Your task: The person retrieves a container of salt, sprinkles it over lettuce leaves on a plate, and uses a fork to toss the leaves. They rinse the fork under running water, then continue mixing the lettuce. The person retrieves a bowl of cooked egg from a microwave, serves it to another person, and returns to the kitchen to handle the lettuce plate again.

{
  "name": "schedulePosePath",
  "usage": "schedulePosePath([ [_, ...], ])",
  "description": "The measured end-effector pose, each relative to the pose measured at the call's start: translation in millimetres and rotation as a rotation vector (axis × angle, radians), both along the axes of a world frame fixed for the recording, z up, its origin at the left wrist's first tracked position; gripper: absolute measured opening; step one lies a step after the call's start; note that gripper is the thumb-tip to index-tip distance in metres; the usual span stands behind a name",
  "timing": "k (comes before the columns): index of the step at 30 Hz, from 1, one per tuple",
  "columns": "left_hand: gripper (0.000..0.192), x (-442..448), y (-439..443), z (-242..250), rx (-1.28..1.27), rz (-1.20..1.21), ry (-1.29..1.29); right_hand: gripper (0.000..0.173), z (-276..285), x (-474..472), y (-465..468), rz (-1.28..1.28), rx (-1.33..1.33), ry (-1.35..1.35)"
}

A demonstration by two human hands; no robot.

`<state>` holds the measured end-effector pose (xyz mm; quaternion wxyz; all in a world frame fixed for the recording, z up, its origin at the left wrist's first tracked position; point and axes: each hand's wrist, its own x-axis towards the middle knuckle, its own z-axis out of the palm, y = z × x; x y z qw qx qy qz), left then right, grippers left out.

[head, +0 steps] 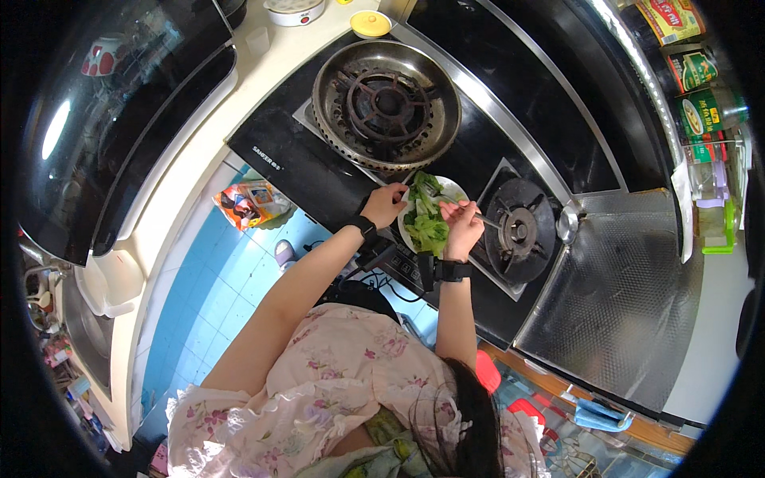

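Observation:
A white plate (455, 189) heaped with cooked leafy greens (425, 226) lies on the black glass gas hob (287, 156), between the two burners. My left hand (384, 205) grips the plate's left rim between thumb and fingers. In my right hand (461, 228) is a metal utensil (487, 220), its handle pointing right towards the smaller burner and its tip among the leaves at the top of the plate. Whether it is a fork or a spoon cannot be told. A black band sits on each wrist.
The large burner with its round metal surround (387, 104) is at upper left; the smaller burner (519, 232) is at right. A metal ladle or spoon bowl (568, 224) rests near the back edge. A yellow-lidded bowl (370, 24) stands beyond the hob. Cables hang at the front edge.

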<state>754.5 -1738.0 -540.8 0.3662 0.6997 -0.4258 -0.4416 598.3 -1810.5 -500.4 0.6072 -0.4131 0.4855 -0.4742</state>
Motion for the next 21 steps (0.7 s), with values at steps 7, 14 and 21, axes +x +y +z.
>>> schedulePosePath([
  [7, 0.042, -2, 2, 2, -0.004, 0.038, 0.023, 0.028, -7, -2, 4, -0.007, 0.011, -0.029],
  [14, 0.047, 0, 6, -5, -0.01, 0.018, 0.082, 0.033, -14, -11, 4, 0.036, 0.189, -0.157],
  [21, 0.045, 9, 22, 8, 0.039, -0.01, 0.276, 0.032, -20, -22, -1, 0.054, 0.356, -0.227],
])
